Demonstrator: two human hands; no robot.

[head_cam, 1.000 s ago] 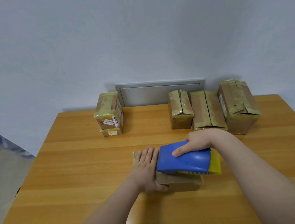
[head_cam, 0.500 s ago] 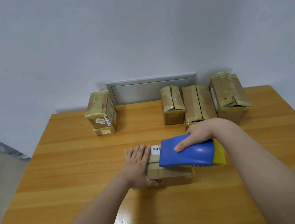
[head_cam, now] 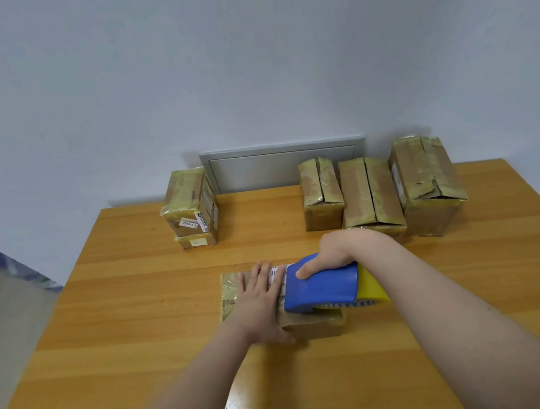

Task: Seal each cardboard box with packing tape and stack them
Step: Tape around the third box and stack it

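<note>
Right hand [head_cam: 331, 251] has drawn tape dispenser [head_cam: 321, 286] rightward along the box [head_cam: 313, 329].

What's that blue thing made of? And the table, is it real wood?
The blue tape dispenser looks like smooth, slightly glossy plastic: even colour, rounded moulded shape. The table shows orange-brown wood grain in planks with a soft sheen; solid wood or veneer cannot be told.

Labels [head_cam: 192, 222] on the stacked boxes [head_cam: 185, 193] are too small to read
</note>
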